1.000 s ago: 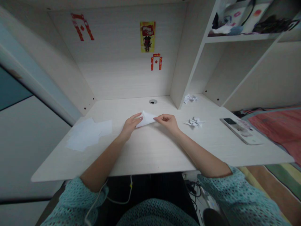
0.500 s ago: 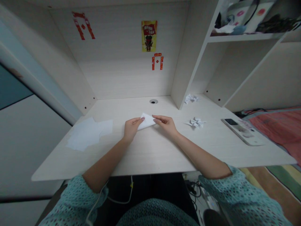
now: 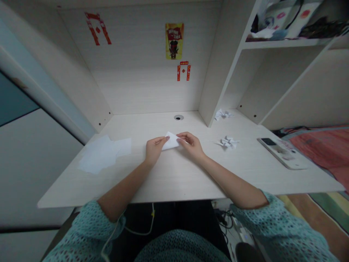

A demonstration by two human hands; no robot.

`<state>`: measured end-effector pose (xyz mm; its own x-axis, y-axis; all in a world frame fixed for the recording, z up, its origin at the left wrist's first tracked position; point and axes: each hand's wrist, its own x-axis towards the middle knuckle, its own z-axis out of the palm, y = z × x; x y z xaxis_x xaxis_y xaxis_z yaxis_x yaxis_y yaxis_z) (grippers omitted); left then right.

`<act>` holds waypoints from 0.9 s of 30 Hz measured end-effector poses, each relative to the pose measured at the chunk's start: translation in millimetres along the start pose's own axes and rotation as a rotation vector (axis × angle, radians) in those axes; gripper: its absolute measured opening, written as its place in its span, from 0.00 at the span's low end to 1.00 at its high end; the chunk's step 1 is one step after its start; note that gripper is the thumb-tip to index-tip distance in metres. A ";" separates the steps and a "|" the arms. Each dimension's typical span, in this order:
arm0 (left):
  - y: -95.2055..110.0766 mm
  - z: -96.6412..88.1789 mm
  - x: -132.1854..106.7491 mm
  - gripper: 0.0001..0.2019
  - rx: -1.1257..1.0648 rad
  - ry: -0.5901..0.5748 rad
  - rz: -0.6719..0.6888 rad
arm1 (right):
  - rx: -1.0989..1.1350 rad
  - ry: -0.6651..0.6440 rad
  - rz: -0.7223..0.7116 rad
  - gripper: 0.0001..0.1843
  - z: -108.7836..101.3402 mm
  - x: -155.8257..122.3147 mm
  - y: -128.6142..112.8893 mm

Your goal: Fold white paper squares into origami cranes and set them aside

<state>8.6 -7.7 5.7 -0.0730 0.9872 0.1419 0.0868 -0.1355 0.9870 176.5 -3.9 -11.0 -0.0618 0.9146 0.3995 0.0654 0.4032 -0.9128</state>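
A small piece of folded white paper (image 3: 170,142) lies on the desk between my hands, roughly triangular. My left hand (image 3: 155,149) pinches its left side, with the fingertips on top. My right hand (image 3: 191,143) holds its right corner between the fingertips. Both hands rest low over the pale wood-grain desk (image 3: 177,182), and part of the paper is hidden under my fingers.
Loose white paper sheets (image 3: 103,154) lie to the left. Two small folded paper figures (image 3: 227,142) (image 3: 223,115) sit to the right, near a white phone-like device (image 3: 280,153). A shelf upright (image 3: 218,80) stands at the back right.
My hands have drawn closer together and lower. The paper now looks smaller and flatter against the desk than one second ago.
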 end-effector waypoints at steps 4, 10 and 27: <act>-1.7 2.4 -2.9 0.17 -0.010 -0.036 0.000 | 0.000 0.049 -0.017 0.18 7.6 -3.6 0.1; -2.1 2.4 -3.6 0.17 0.004 -0.027 0.007 | 0.005 0.079 0.004 0.15 8.4 -3.3 6.4; -9.3 -2.7 4.6 0.20 0.018 -0.163 -0.079 | -0.146 -0.083 -0.064 0.13 0.8 -1.3 6.2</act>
<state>4.8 -2.1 -2.6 0.0817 0.9955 0.0485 0.1055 -0.0570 0.9928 176.2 -2.6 -17.3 -0.1525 0.8838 0.4423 0.2025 0.4660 -0.8613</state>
